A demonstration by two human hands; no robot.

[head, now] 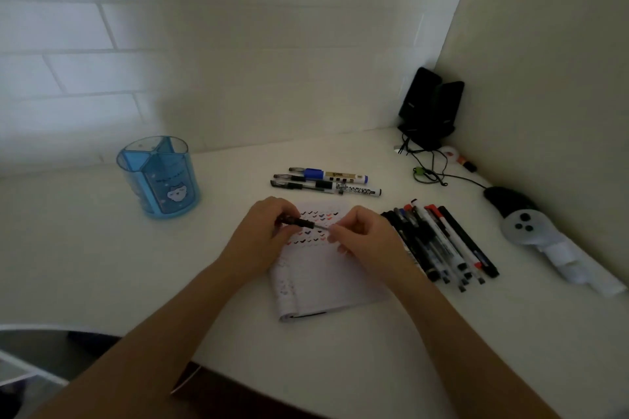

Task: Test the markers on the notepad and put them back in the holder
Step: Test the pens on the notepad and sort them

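A white notepad (323, 279) lies at the middle of the desk, its top rows filled with black, red and blue tick marks. Above it, both hands hold one black pen (301, 222) level. My left hand (262, 231) grips the dark cap end. My right hand (360, 235) pinches the thin barrel end. The blue see-through holder (160, 180) with divided compartments stands empty at the back left. Beyond the notepad lie three pens and markers (323, 182). A bundle of several markers (442, 241) rests to the right of the notepad.
Two black speakers (430, 105) stand in the back right corner with cables (429, 167) trailing over the desk. A black mouse (503, 197) and a white fabric object (551, 248) lie along the right wall. The desk's front edge (238, 381) drops off near me.
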